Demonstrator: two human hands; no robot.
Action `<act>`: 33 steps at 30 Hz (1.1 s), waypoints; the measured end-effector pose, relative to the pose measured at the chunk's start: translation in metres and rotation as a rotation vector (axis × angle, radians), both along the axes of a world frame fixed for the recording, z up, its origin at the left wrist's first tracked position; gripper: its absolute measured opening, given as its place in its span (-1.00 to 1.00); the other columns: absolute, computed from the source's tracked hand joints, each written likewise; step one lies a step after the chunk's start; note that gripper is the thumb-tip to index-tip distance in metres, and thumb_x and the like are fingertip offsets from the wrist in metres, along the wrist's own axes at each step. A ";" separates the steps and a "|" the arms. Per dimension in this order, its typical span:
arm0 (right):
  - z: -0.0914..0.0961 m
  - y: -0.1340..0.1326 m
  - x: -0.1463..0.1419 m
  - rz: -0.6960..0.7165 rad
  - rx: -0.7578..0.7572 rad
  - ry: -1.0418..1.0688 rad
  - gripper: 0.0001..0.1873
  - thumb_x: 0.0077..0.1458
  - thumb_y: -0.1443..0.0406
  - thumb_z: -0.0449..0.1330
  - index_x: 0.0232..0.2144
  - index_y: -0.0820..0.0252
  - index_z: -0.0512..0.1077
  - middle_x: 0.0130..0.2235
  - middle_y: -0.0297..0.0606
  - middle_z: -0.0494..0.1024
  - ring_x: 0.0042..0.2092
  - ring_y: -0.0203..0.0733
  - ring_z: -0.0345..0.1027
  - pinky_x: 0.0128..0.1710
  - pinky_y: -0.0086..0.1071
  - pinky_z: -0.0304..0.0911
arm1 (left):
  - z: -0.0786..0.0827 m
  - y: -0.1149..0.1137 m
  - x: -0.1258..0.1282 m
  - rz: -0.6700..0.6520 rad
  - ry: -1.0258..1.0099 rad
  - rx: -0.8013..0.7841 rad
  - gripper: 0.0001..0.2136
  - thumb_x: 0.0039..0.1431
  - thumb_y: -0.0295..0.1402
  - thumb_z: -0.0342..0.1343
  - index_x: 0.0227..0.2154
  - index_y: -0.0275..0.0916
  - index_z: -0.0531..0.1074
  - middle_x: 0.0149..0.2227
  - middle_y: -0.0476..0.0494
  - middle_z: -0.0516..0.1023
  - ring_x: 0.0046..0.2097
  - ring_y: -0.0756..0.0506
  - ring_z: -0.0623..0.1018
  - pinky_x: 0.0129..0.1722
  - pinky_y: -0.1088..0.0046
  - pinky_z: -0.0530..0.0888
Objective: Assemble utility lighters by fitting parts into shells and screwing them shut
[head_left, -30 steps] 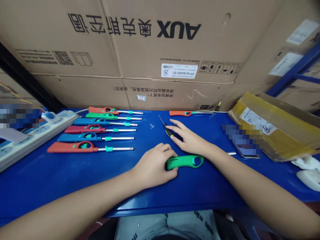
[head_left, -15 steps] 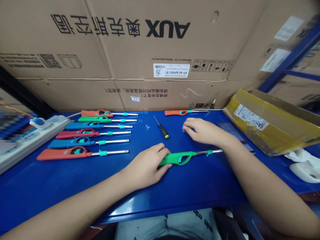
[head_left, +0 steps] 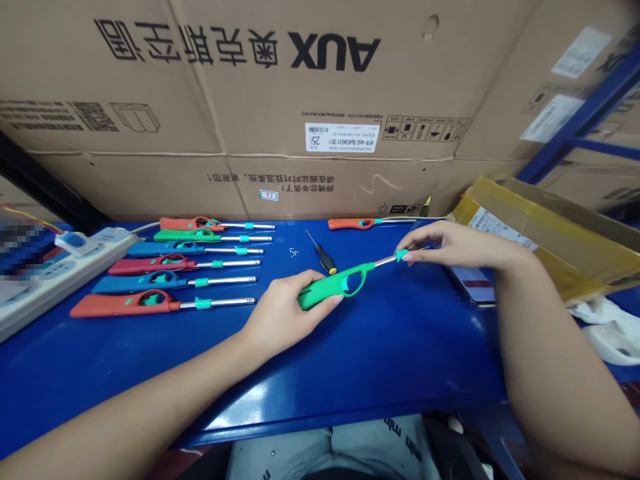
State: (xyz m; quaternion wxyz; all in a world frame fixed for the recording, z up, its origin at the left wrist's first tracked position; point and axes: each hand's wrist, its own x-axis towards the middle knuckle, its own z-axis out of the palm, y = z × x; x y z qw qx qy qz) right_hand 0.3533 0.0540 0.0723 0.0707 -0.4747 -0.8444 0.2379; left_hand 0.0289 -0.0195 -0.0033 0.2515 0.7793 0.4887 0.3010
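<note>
My left hand (head_left: pixel 283 317) grips the handle of a green long-nosed lighter (head_left: pixel 336 288), lifted a little off the blue table (head_left: pixel 375 360) and tilted up to the right. My right hand (head_left: pixel 447 245) pinches the lighter's metal rod at its teal collar (head_left: pixel 400 255). A small screwdriver (head_left: pixel 323 255) with a black and yellow handle lies just behind the lighter. A row of several finished lighters (head_left: pixel 165 267), red, green and blue, lies to the left.
Another red lighter (head_left: pixel 367 223) lies at the back by the big cardboard boxes (head_left: pixel 300 100). A white power strip (head_left: pixel 60 267) sits at the left. A phone (head_left: pixel 475 283), an open yellow-taped carton (head_left: pixel 550 247) and a white object (head_left: pixel 610 333) are at the right.
My left hand lifted the green lighter off the table and tilted it. My right hand left the tabletop near the screwdriver and closed on the lighter's rod at the teal collar.
</note>
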 end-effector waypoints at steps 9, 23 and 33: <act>-0.014 -0.008 -0.038 0.144 0.061 0.101 -0.73 0.19 0.13 0.23 -0.17 0.11 0.62 -0.12 -0.29 0.69 -0.11 -0.10 0.55 -0.08 -0.31 0.39 | -0.003 0.000 -0.001 0.001 -0.035 -0.029 -0.70 0.20 -0.06 0.20 -0.21 -0.20 0.58 -0.45 0.05 0.53 -0.48 0.03 0.38 -0.47 0.54 0.27; -0.031 -0.011 -0.062 0.254 0.184 0.198 -0.81 0.24 0.26 0.18 -0.23 0.17 0.60 -0.23 -0.23 0.68 -0.23 -0.17 0.52 -0.19 -0.36 0.33 | 0.002 -0.005 0.001 0.047 -0.186 -0.258 -0.62 0.13 0.00 0.20 -0.33 -0.26 0.61 -0.54 0.05 0.32 -0.48 0.04 0.20 -0.52 0.54 0.12; -0.027 -0.013 -0.061 0.276 0.266 0.128 -0.77 0.28 0.25 0.12 -0.19 0.13 0.58 -0.18 -0.21 0.66 -0.16 -0.11 0.50 -0.11 -0.29 0.33 | 0.007 0.000 0.005 0.069 -0.322 -0.450 -0.53 0.02 0.09 0.25 -0.35 -0.29 0.61 -0.58 0.08 0.19 -0.51 0.06 0.10 -0.55 0.52 0.02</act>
